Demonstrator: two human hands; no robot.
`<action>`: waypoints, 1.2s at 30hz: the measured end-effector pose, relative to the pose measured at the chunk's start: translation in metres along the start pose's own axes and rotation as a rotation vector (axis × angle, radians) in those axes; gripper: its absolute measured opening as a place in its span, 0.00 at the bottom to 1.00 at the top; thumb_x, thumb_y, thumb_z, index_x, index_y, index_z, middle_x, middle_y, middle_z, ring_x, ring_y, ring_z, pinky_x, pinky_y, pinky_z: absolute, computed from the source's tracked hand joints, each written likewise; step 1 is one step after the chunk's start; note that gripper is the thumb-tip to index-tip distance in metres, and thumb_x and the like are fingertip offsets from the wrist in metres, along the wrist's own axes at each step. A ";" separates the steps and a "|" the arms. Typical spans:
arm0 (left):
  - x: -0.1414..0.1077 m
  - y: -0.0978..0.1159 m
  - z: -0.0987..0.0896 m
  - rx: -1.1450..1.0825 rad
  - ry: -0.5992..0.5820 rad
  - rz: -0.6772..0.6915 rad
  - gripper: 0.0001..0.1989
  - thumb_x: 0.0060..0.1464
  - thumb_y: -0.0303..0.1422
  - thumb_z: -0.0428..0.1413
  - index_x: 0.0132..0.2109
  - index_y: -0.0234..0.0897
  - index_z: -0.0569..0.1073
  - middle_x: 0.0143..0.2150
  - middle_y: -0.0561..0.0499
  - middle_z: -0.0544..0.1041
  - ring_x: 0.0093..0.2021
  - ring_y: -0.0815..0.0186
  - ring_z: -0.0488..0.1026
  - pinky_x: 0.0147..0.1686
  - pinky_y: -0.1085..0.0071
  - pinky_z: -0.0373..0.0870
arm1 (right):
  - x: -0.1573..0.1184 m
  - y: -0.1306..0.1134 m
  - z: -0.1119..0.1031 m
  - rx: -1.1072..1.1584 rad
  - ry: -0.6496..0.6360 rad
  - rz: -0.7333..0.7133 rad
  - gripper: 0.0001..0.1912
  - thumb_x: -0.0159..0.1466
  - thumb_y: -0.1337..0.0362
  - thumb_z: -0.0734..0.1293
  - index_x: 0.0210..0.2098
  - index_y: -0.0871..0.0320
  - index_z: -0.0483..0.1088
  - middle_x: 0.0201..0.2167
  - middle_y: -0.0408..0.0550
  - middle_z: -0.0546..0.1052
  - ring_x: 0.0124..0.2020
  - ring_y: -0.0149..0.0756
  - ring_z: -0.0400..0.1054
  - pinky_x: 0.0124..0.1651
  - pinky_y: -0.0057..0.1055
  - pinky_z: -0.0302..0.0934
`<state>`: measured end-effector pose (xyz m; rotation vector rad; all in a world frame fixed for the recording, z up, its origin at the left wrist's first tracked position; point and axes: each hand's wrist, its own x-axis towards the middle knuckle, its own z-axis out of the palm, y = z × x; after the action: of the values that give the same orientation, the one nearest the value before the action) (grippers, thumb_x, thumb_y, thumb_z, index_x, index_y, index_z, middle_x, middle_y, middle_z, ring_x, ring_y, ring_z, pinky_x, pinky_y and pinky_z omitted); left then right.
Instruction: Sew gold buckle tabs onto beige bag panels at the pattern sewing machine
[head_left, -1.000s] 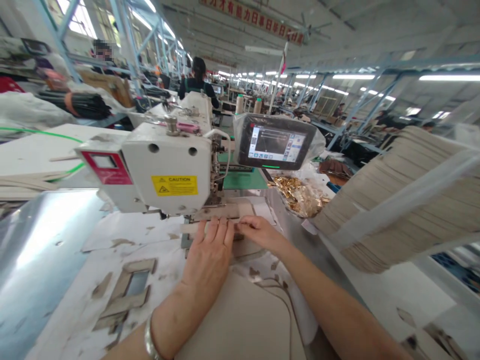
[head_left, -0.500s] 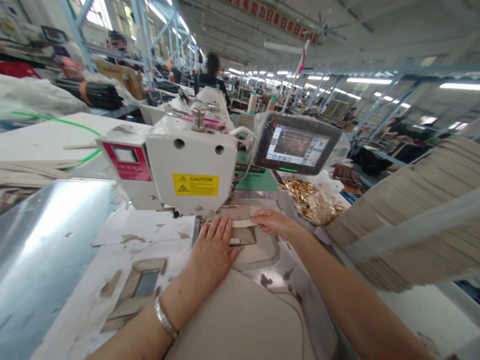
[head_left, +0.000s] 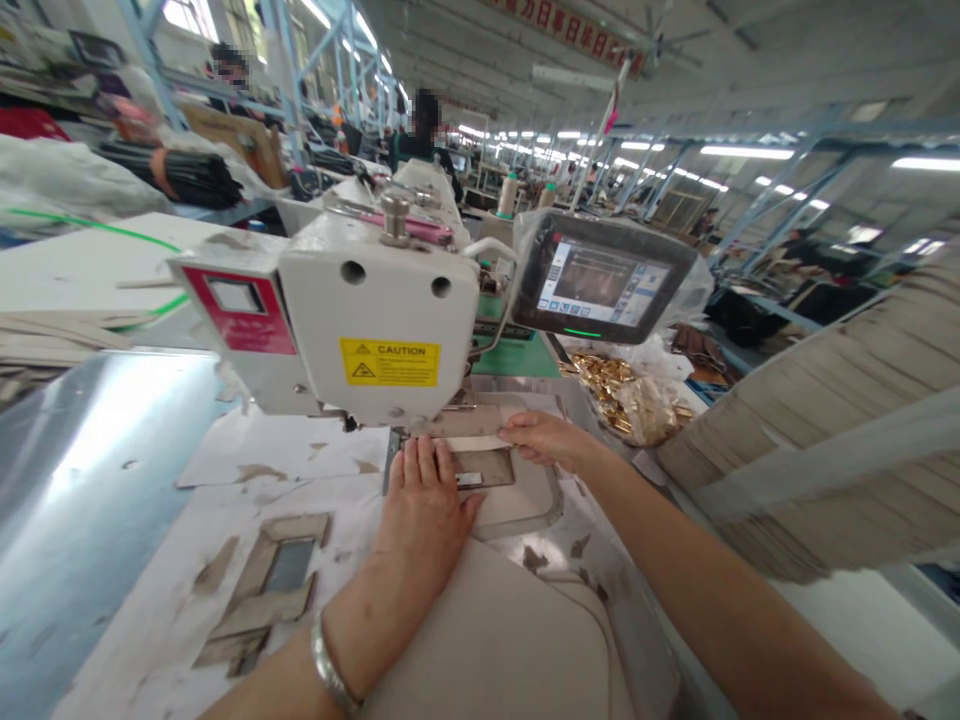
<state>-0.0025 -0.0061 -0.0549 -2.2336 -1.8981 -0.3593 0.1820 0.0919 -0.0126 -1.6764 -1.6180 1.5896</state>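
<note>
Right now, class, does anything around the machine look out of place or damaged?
Yes: brown scraps lie scattered on the white paper left of the left hand. Their uneven, torn-looking edges seem odd. The strip in the right hand shows no obvious damage.

The thin, straight strip [head_left: 472, 443] was cream, the broad, flat, round-cornered panel [head_left: 502, 640] plain beige. The boxy, hard-cased sewing-machine head [head_left: 315, 345] was off-white, bearing a yellow rectangular label [head_left: 390, 362] lettered in black and a crimson four-sided plate [head_left: 262, 338]; the small, shiny metal pieces [head_left: 606, 380] were gold
</note>
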 end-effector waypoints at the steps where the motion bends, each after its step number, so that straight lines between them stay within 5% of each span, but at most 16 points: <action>1: 0.001 0.000 -0.002 -0.002 -0.004 0.003 0.35 0.54 0.45 0.56 0.60 0.19 0.67 0.61 0.24 0.67 0.62 0.40 0.65 0.60 0.49 0.62 | 0.001 0.001 -0.001 -0.036 0.021 -0.001 0.18 0.55 0.53 0.72 0.26 0.57 0.62 0.11 0.32 0.59 0.12 0.21 0.47 0.18 0.21 0.36; 8: 0.005 -0.003 -0.012 -0.028 -0.053 0.040 0.34 0.57 0.43 0.53 0.59 0.15 0.66 0.59 0.22 0.68 0.60 0.38 0.66 0.59 0.48 0.62 | -0.004 -0.002 -0.003 -0.422 0.225 -0.146 0.13 0.56 0.63 0.73 0.24 0.58 0.64 0.12 0.42 0.72 0.15 0.26 0.59 0.18 0.23 0.48; 14: 0.003 -0.015 0.000 -0.110 -0.007 0.153 0.29 0.59 0.42 0.50 0.59 0.20 0.67 0.62 0.29 0.67 0.63 0.43 0.64 0.61 0.51 0.61 | -0.006 -0.008 0.004 -0.377 0.259 -0.066 0.12 0.55 0.64 0.74 0.28 0.57 0.65 0.12 0.42 0.73 0.10 0.27 0.59 0.13 0.24 0.49; 20: 0.014 -0.018 0.001 -0.181 -0.057 0.326 0.25 0.61 0.36 0.48 0.61 0.27 0.66 0.64 0.38 0.67 0.64 0.53 0.64 0.63 0.56 0.62 | -0.003 -0.014 -0.003 -0.298 0.094 0.059 0.16 0.58 0.61 0.72 0.21 0.59 0.64 0.11 0.42 0.72 0.09 0.24 0.57 0.11 0.20 0.47; 26: 0.018 -0.017 -0.006 -0.208 -0.091 0.327 0.24 0.61 0.34 0.50 0.61 0.28 0.66 0.62 0.38 0.69 0.63 0.56 0.66 0.63 0.58 0.62 | -0.003 -0.019 0.003 -0.185 0.081 0.133 0.16 0.63 0.68 0.67 0.19 0.61 0.64 0.12 0.39 0.70 0.11 0.21 0.55 0.13 0.19 0.46; 32: 0.017 -0.016 -0.005 -0.213 -0.115 0.316 0.24 0.61 0.33 0.49 0.62 0.26 0.65 0.63 0.37 0.68 0.64 0.54 0.64 0.64 0.57 0.60 | -0.004 -0.019 0.011 -0.486 0.174 0.061 0.15 0.61 0.63 0.69 0.21 0.60 0.66 0.14 0.39 0.68 0.14 0.23 0.58 0.18 0.21 0.50; 36: 0.017 -0.016 -0.004 -0.235 -0.106 0.307 0.25 0.61 0.34 0.49 0.62 0.27 0.65 0.64 0.37 0.68 0.64 0.53 0.64 0.65 0.57 0.60 | -0.013 -0.028 0.012 -0.772 0.338 -0.122 0.10 0.59 0.65 0.71 0.23 0.60 0.69 0.23 0.45 0.75 0.28 0.30 0.70 0.28 0.21 0.59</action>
<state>-0.0161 0.0113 -0.0464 -2.6987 -1.5911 -0.4406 0.1619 0.0838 0.0126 -1.9835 -2.2290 0.5745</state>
